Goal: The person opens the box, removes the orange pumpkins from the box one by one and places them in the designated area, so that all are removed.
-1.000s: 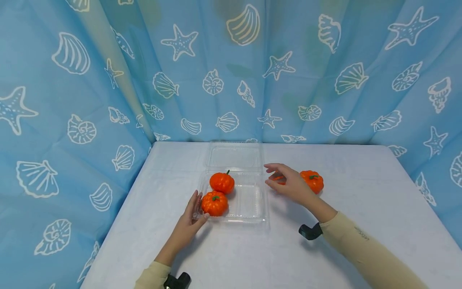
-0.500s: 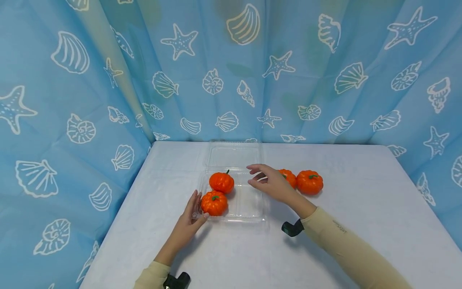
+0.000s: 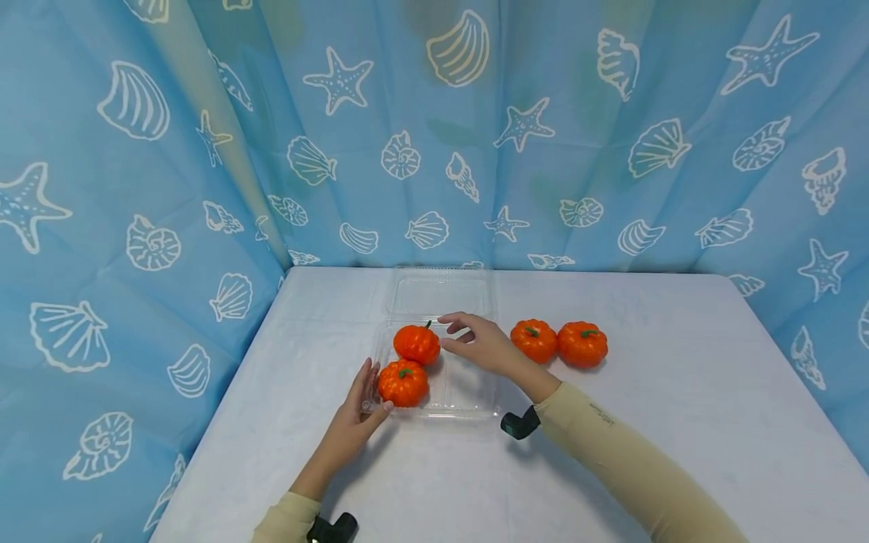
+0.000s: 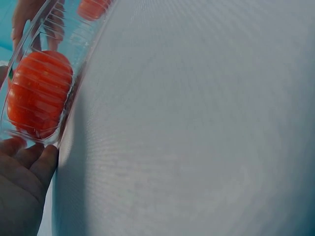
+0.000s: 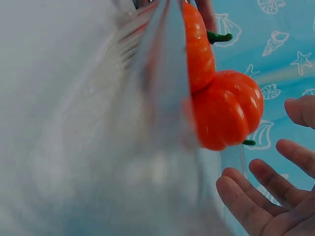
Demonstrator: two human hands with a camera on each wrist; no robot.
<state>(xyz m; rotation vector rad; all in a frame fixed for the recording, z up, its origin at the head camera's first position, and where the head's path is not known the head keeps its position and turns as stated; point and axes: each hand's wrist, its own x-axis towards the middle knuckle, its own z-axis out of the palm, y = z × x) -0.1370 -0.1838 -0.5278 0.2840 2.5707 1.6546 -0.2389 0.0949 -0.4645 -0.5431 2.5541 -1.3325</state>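
A clear plastic clamshell box (image 3: 468,385) lies with its lid (image 3: 441,294) folded back. Two small orange pumpkins with green stems, a rear one (image 3: 417,345) and a front one (image 3: 403,383), sit in its left half, touching. My left hand (image 3: 349,426) rests against the box's front left corner, its fingers along the side wall; the left wrist view shows fingertips (image 4: 45,160) touching the plastic. Over the box, my right hand (image 3: 478,343) reaches beside the rear pumpkin with nothing in its grasp. Its fingers are spread apart in the right wrist view, near that pumpkin (image 5: 229,110).
Two more orange pumpkins, one (image 3: 534,341) nearer the box and one (image 3: 582,345) farther right, stand side by side on the white tablecloth (image 3: 434,483). A blue curtain (image 3: 434,136) with shell and starfish prints hangs behind the table.
My right hand has moved left, from beside the pumpkins on the tablecloth to over the box, uncovering the nearer one there. My left hand and the box have stayed put.
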